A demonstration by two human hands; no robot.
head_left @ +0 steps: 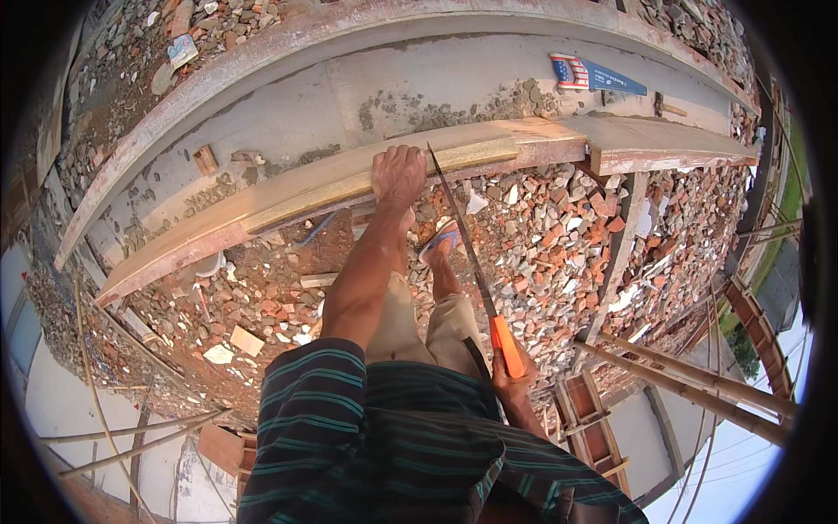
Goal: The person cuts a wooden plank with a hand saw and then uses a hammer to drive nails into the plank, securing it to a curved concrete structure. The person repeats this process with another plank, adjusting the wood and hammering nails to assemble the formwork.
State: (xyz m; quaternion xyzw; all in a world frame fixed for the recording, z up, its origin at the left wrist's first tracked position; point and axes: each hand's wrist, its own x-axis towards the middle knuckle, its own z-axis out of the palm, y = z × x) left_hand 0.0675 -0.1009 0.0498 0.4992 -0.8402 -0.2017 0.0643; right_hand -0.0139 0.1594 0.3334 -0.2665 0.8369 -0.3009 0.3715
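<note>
My left hand [398, 175] presses down on the top edge of a long wooden plank [305, 188] that runs across the view over brick rubble. My right hand [509, 371] grips the orange handle of a hand saw [467, 244]. The saw's thin blade slopes up to the plank and meets its edge just right of my left hand. My sandalled foot [439, 244] stands on the rubble below the plank, between the two arms.
A concrete beam [288, 113] lies beyond the plank with a blue spirit level [602, 77] and small wood offcuts on it. Broken red bricks [559, 236] cover the ground. Bamboo poles [690, 384] and a wooden ladder [594, 428] stand at the lower right.
</note>
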